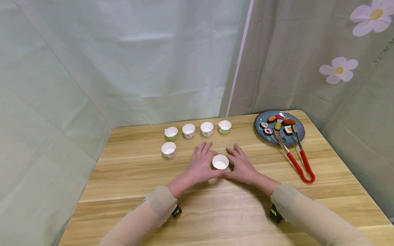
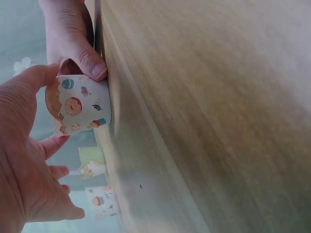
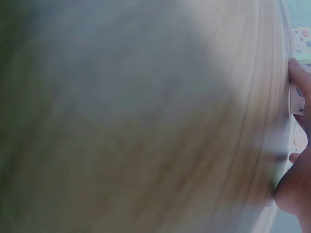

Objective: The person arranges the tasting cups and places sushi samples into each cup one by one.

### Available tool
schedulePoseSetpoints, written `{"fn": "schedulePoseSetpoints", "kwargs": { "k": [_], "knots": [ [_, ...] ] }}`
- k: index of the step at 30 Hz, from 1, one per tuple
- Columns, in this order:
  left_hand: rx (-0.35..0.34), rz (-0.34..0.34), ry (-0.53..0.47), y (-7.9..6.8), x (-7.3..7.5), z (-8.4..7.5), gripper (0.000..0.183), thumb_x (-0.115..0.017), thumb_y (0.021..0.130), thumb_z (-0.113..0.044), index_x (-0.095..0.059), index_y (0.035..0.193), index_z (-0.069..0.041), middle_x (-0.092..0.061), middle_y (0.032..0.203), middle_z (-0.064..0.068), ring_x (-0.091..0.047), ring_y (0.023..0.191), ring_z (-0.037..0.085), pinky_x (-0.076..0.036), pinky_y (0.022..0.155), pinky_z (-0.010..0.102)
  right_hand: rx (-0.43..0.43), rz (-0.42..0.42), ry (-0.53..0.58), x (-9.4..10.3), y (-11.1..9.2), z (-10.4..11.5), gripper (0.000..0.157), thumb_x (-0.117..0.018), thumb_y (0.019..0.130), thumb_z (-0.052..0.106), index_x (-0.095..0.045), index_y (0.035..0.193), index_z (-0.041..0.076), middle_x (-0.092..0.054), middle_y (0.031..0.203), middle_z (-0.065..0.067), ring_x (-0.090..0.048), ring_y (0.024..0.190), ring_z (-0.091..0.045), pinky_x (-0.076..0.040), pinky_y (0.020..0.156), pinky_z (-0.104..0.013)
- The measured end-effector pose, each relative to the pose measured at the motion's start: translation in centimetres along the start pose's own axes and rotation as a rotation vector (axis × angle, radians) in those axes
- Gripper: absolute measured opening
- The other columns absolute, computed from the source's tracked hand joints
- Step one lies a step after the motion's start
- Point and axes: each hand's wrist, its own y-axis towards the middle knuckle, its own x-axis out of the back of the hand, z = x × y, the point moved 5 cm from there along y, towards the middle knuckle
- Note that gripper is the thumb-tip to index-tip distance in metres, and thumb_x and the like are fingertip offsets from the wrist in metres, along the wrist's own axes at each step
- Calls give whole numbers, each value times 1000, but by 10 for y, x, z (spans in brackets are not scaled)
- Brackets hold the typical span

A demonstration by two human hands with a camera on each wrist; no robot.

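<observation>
A paper baking cup (image 1: 220, 162) with a scalloped rim stands between both hands near the middle of the table. Donut and leaf prints show on its white side in the left wrist view. My left hand (image 1: 203, 164) grips it from the left, thumb and index finger at its rim. From the right, my right hand (image 1: 242, 166) pinches the same cup, its thumb low on the side. The right wrist view catches only part of the right hand (image 3: 299, 179) at its edge, with the cup (image 3: 297, 101) partly hidden behind the fingers.
Beyond the hands, a row of baking cups includes a green one (image 1: 171, 134), a white one (image 1: 188, 131) and another green one (image 1: 224, 127). A printed cup (image 1: 169, 149) stands before the row's left end. Red-handled tongs (image 1: 303, 165) rest on a blue plate (image 1: 261, 135) of sushi pieces.
</observation>
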Motion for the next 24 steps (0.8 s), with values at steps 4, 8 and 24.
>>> {"fn": "schedulePoseSetpoints", "kwargs": {
  "k": [4,8,24],
  "knots": [
    [6,-12,3,1,0,-2,71,-76,80,-62,-61,130,-13,-27,165,16,-13,155,34,-5,123,58,0,0,-1,0,0,0,63,-88,74,51,-70,119,10,-43,156,-22,-10,153,-46,-16,118,-68],
    [25,-10,3,2,-1,-2,67,-75,81,-60,-61,128,-14,-27,166,14,-13,155,32,-4,123,56,-10,7,1,0,0,0,64,-87,76,51,-69,121,10,-42,157,-22,-9,153,-45,-16,118,-68],
    [5,-35,-25,3,0,-2,62,-74,83,-59,-63,125,-14,-28,165,14,-13,155,32,-5,123,58,-8,5,1,0,-1,0,66,-86,76,55,-69,122,11,-44,155,-23,-11,152,-47,-15,118,-68]
  ]
}}
